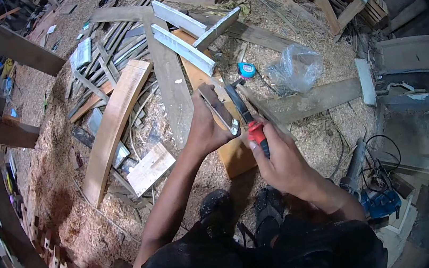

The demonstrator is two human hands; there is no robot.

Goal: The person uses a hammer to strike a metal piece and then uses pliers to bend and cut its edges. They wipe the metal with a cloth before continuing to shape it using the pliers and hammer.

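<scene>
My left hand (205, 128) is closed around a short, dark piece of wood (216, 107), with a whitish patch at its near end. In my right hand (283, 158) is a hammer (256, 131) with a red and black grip, its dark shaft pointing away from me. The hammer's upper part is right beside the wood piece. Beneath both hands an orange-brown board (238, 159) lies on the floor. A turquoise tape measure (246, 69) rests just beyond the hammer.
White-painted wood strips (184, 49) lie across boards ahead. A curved plank (117, 130) and a pale block (151, 168) are on the left. To the right are a clear plastic bag (300, 67) and a blue power tool (382, 203) with a cable. Sawdust and shavings surround them.
</scene>
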